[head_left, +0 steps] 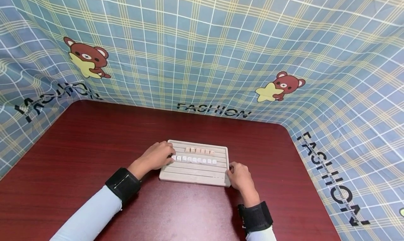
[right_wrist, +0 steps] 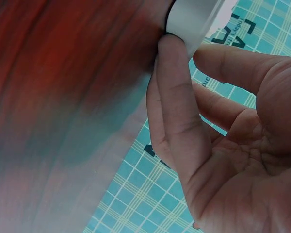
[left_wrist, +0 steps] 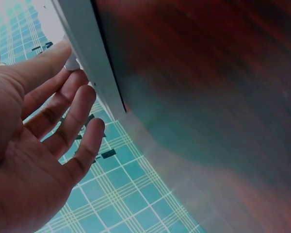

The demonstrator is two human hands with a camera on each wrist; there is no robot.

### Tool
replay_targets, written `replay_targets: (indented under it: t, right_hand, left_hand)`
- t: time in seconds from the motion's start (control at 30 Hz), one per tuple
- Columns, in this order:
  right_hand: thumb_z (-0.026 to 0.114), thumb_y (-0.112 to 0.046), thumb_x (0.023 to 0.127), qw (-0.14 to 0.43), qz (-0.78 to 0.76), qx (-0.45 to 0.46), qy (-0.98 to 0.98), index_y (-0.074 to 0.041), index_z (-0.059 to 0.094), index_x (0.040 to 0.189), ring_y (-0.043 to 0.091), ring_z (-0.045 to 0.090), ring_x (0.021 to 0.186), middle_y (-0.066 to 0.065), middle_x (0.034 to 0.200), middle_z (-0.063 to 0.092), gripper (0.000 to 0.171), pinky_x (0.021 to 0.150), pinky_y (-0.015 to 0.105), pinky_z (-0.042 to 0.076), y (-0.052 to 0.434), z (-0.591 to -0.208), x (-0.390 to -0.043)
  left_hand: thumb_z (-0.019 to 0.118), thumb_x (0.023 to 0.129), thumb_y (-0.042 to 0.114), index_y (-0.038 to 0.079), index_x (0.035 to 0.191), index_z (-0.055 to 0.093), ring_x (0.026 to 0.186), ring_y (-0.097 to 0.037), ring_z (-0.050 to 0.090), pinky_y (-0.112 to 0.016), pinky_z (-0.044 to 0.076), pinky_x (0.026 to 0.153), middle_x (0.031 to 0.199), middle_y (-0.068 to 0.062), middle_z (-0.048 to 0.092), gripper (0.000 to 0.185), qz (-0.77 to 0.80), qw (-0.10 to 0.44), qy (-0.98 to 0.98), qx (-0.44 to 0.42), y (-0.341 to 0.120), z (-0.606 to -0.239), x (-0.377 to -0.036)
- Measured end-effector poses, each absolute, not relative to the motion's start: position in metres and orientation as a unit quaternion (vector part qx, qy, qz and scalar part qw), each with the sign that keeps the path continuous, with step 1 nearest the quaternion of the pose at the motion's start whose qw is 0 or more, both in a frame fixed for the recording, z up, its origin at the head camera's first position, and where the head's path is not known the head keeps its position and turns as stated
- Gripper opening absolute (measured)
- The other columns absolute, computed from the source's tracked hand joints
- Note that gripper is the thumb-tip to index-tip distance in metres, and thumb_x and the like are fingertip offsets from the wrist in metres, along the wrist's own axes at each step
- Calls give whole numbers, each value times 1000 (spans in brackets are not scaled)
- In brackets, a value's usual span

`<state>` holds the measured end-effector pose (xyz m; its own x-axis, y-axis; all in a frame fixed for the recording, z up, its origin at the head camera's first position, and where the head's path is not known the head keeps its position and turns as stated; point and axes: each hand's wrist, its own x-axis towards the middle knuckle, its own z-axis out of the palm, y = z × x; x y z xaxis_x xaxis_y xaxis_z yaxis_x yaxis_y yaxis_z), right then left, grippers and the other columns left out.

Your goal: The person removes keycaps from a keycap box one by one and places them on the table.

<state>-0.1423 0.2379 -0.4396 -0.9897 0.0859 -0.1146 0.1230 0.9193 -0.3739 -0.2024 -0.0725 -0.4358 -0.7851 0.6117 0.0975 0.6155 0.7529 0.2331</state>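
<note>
Left grip [head_left: 159, 156]: we are touching relaxed fingertips to the white tile [head_left: 174, 158] ending the white row. Right grip [head_left: 240, 176]: we are pinching the slotted board's [head_left: 192, 174] near right corner on the red counter [head_left: 79, 146]. Two rows are standing filled, tan tiles [head_left: 199, 151] above; lower grooves are waiting bare.
</note>
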Motion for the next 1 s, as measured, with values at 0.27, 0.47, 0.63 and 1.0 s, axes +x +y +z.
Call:
replay_targets:
  t: [0.27,0.47,0.63,1.0]
  right_hand:
    - [62,-16,93,57,-194,55,978,0,65,116,24,60,85,12,98,66,28,75,40,50,236,-441,-142]
    - [61,-16,94,63,-188,50,979,0,65,116,27,61,88,13,98,66,28,76,43,50,237,-439,-141]
    - [61,-16,93,64,-182,50,980,1,64,117,26,60,87,11,94,64,29,77,44,50,239,-439,-141]
    - [61,-16,93,63,-189,52,979,1,64,117,26,61,87,12,95,65,30,77,44,50,238,-440,-142]
  left_hand:
    - [75,86,18,10,98,75,88,-21,63,-36,51,75,98,-6,69,14,-136,14,-940,-313,-91,-429,-200]
    - [74,87,17,8,102,75,88,-22,62,-37,52,76,96,-7,67,18,-126,12,-950,-286,-106,-422,-198]
    - [74,86,16,9,98,75,81,-18,62,-33,52,71,91,-4,66,14,-128,18,-953,-275,-119,-423,-197]
    - [75,85,13,7,95,75,75,-16,60,-32,51,68,86,-3,63,11,-127,15,-959,-254,-146,-422,-197]
